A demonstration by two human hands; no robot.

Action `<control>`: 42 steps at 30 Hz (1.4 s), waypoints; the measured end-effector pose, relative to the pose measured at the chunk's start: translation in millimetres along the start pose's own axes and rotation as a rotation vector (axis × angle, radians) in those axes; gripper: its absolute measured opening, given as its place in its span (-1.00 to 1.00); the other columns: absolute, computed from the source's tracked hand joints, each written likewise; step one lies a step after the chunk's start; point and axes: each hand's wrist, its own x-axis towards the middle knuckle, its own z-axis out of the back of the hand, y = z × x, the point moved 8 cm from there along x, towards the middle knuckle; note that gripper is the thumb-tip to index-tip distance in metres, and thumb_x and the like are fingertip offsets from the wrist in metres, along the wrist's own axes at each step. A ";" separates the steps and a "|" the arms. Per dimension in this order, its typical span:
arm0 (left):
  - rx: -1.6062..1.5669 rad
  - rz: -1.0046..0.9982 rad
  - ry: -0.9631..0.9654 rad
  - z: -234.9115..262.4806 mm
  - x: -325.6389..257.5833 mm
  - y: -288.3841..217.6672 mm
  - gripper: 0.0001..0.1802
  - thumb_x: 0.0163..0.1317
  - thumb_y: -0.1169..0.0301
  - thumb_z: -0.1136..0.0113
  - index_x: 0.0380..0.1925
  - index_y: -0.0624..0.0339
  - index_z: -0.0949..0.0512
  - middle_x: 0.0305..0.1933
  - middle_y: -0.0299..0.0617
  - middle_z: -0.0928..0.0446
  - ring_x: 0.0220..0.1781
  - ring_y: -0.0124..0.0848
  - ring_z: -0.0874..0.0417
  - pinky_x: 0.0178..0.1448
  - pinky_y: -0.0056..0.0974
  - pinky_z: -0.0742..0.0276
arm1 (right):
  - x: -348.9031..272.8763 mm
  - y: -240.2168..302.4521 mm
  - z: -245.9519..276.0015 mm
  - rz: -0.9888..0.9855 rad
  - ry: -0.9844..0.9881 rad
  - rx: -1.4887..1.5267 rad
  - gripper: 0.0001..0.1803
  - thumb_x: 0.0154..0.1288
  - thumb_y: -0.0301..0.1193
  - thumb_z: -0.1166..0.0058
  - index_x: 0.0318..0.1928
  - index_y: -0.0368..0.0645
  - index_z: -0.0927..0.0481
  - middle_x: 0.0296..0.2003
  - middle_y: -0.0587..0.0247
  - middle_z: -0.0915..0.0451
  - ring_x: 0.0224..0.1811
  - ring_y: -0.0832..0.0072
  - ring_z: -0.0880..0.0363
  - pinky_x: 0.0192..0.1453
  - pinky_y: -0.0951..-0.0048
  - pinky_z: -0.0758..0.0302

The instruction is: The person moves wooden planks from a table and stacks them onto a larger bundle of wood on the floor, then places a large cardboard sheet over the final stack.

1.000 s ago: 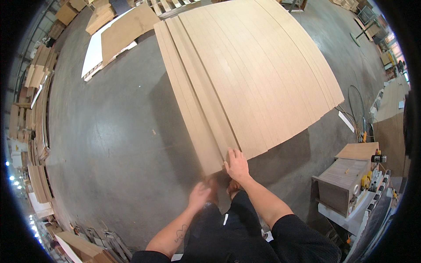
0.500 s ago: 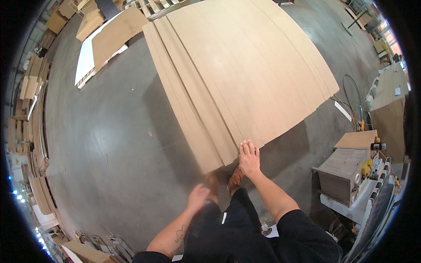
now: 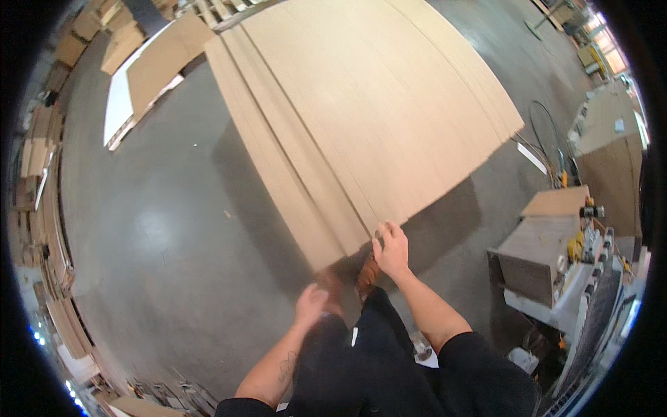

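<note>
Head view: right fingers [image 3: 394,229] at board [image 3: 361,104] edge, grip hidden; left fingers [image 3: 318,294] blurred, unclear.

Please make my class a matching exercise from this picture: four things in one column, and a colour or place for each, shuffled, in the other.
Column 1
1. Large panels
2. Right hand
3. Left hand
4. White strip

Column 2
A. On the grey floor, to the right of the panels
B. Apart from the panels, by the left trouser leg
C. Light brown
D. At the panels' near edge

Right pairs: 1-C, 2-D, 3-B, 4-A
</note>
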 end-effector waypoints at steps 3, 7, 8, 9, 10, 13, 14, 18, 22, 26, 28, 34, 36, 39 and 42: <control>-0.107 -0.031 0.036 -12.1 1.7 -23.5 -0.39 0.33 0.35 -0.21 0.30 0.35 -0.27 0.03 -0.15 -0.59 0.05 -0.43 -0.58 0.17 -0.35 -0.47 | -14.2 -44.8 18.7 -0.351 -0.155 0.178 -0.46 0.21 -0.34 -0.16 0.18 -0.23 -0.41 0.19 -0.09 -0.34 0.26 -0.01 -0.33 0.26 0.14 -0.36; -0.179 -0.060 0.118 -58.7 -0.4 -79.4 -0.33 0.34 0.38 -0.18 0.37 0.34 -0.17 0.34 0.05 -0.36 0.29 -0.31 -0.45 0.25 -0.29 -0.43 | -36.2 -103.0 49.3 -0.507 -0.208 0.121 -0.41 0.20 -0.38 -0.22 0.21 -0.25 -0.35 0.10 -0.04 -0.34 0.08 0.13 -0.41 0.23 0.27 -0.41; -0.196 -0.078 0.177 -70.8 8.7 -85.5 -0.29 0.34 0.37 -0.18 0.40 0.34 -0.12 0.44 0.12 -0.20 0.39 -0.22 -0.35 0.34 -0.22 -0.37 | -33.1 -105.2 62.5 -0.526 -0.158 0.104 -0.38 0.21 -0.35 -0.21 0.24 -0.24 -0.32 0.17 -0.05 -0.30 0.16 0.11 -0.40 0.28 0.27 -0.38; -0.182 -0.113 0.190 -81.1 17.6 -92.8 -0.29 0.34 0.37 -0.18 0.40 0.34 -0.12 0.44 0.12 -0.19 0.40 -0.20 -0.34 0.35 -0.20 -0.35 | -29.1 -109.3 73.3 -0.522 -0.140 0.077 -0.37 0.21 -0.34 -0.21 0.26 -0.25 -0.32 0.19 -0.06 -0.30 0.20 0.10 -0.38 0.31 0.26 -0.36; -0.171 -0.147 0.202 -93.7 27.5 -101.0 -0.29 0.34 0.37 -0.18 0.40 0.35 -0.11 0.45 0.13 -0.18 0.41 -0.19 -0.33 0.36 -0.18 -0.34 | -24.5 -114.7 84.5 -0.517 -0.120 0.049 -0.35 0.21 -0.33 -0.21 0.27 -0.25 -0.31 0.22 -0.06 -0.29 0.24 0.09 -0.36 0.33 0.25 -0.35; -0.030 -0.247 0.170 -128.2 34.6 -147.9 -0.20 0.29 0.32 -0.26 0.40 0.35 -0.08 0.45 0.17 -0.15 0.44 -0.08 -0.28 0.39 -0.13 -0.32 | -4.1 -132.9 112.9 -0.413 -0.033 -0.050 -0.31 0.21 -0.29 -0.16 0.31 -0.27 -0.27 0.32 -0.07 -0.24 0.34 0.05 -0.29 0.38 0.22 -0.30; 0.078 -0.274 0.137 -137.3 35.2 -164.2 -0.17 0.26 0.30 -0.29 0.40 0.36 -0.07 0.46 0.17 -0.14 0.44 -0.06 -0.27 0.40 -0.12 -0.31 | 5.3 -138.1 117.9 -0.363 0.004 -0.078 -0.30 0.21 -0.28 -0.14 0.32 -0.27 -0.26 0.36 -0.07 -0.22 0.37 0.04 -0.26 0.40 0.21 -0.28; 0.426 -0.399 -0.143 -159.1 44.5 -202.2 0.01 0.08 0.26 -0.44 0.41 0.36 -0.05 0.44 0.23 -0.15 0.47 0.04 -0.20 0.50 -0.09 -0.13 | 48.8 -148.7 120.5 -0.126 0.178 -0.133 -0.25 0.17 -0.26 -0.19 0.33 -0.27 -0.27 0.38 -0.07 -0.20 0.42 0.06 -0.18 0.47 0.16 -0.16; 0.626 -0.407 -0.368 -175.4 53.9 -215.9 0.17 -0.15 0.23 -0.57 0.38 0.46 -0.05 0.43 0.28 -0.13 0.48 0.06 -0.15 0.52 -0.07 -0.07 | 84.4 -137.5 94.2 0.147 0.393 -0.242 -0.18 0.12 -0.21 -0.30 0.33 -0.27 -0.27 0.42 -0.05 -0.14 0.50 0.07 -0.02 0.55 0.12 0.00; 0.727 -0.432 -0.442 -200.3 66.2 -219.1 0.21 -0.21 0.30 -0.59 0.37 0.49 -0.02 0.42 0.28 -0.11 0.47 0.10 -0.11 0.53 -0.04 -0.02 | 100.9 -132.2 76.1 0.299 0.505 -0.262 -0.04 0.12 -0.10 -0.29 0.42 -0.26 -0.13 0.47 -0.05 -0.01 0.53 0.07 0.08 0.55 0.09 0.05; 0.759 -0.392 -0.422 -213.2 69.7 -212.5 0.21 -0.22 0.30 -0.60 0.37 0.50 -0.02 0.42 0.29 -0.11 0.48 0.10 -0.10 0.53 -0.03 -0.01 | 91.4 -144.1 51.5 0.329 0.495 -0.339 -0.11 0.16 -0.22 -0.22 0.42 -0.28 -0.12 0.50 -0.01 0.05 0.55 0.10 0.12 0.56 0.11 0.06; 0.566 -0.302 -0.236 -201.5 80.4 -188.7 0.10 -0.11 0.30 -0.57 0.34 0.50 -0.09 0.36 0.23 -0.23 0.42 0.02 -0.23 0.47 -0.05 -0.13 | 95.5 -153.8 25.1 0.334 0.450 -0.290 -0.17 0.17 -0.39 -0.12 0.43 -0.30 -0.11 0.51 0.04 0.07 0.57 0.15 0.15 0.56 0.12 0.05; 0.427 -0.082 -0.038 -214.1 64.0 -184.5 -0.04 0.00 0.33 -0.52 0.29 0.49 -0.14 0.28 0.14 -0.32 0.24 -0.14 -0.43 0.28 -0.14 -0.39 | 100.6 -158.7 31.5 0.290 0.476 -0.180 -0.24 0.17 -0.40 -0.13 0.39 -0.26 -0.21 0.50 0.09 0.01 0.56 0.17 0.11 0.55 0.12 0.01; 0.356 -0.017 0.061 -203.8 49.5 -140.7 -0.20 0.07 0.40 -0.47 0.23 0.48 -0.23 0.03 0.00 -0.51 -0.06 -0.32 -0.58 -0.02 -0.28 -0.55 | 105.6 -166.0 26.3 0.317 0.582 -0.356 -0.45 0.26 -0.42 0.08 0.28 -0.22 -0.39 0.48 0.02 -0.05 0.48 0.17 -0.11 0.44 0.08 -0.20; 0.240 0.025 0.120 -209.3 25.6 -110.0 -0.22 0.12 0.31 -0.45 0.23 0.47 -0.28 -0.09 -0.08 -0.59 -0.12 -0.39 -0.62 -0.09 -0.35 -0.53 | 75.7 -188.2 72.2 0.252 0.174 0.092 -0.58 0.25 -0.37 0.03 0.13 -0.13 -0.54 0.36 0.02 -0.28 0.39 0.23 -0.28 0.36 0.10 -0.29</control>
